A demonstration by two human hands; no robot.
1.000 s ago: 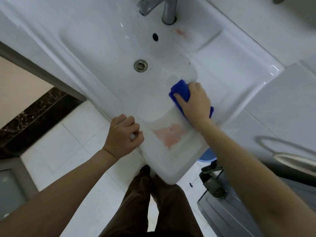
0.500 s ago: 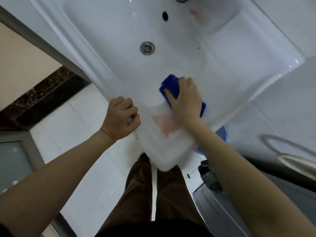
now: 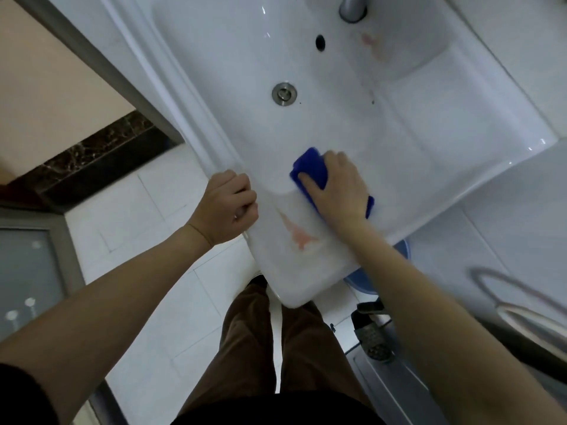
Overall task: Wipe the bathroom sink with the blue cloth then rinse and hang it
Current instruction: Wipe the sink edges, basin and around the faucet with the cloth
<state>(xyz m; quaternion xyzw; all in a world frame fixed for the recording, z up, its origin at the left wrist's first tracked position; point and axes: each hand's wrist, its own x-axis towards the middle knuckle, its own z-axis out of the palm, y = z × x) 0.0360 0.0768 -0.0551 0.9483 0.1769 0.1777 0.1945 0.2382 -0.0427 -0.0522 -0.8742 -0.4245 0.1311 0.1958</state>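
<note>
White sink (image 3: 460, 118): drain (image 3: 284, 93) mid-basin, tap (image 3: 352, 7) far. Cloth (image 3: 310, 167) on near rim under right hand (image 3: 340, 188); pink stain (image 3: 299, 237) just nearer. Left hand (image 3: 227, 207) grips left edge.

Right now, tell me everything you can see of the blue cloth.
The cloth is deep blue, thick and soft-looking, folded into a pad with rounded corners. It lies flat on the white front ledge of the sink. The right hand presses on it, covering its middle; one end shows past the fingers, a corner by the wrist.
</note>
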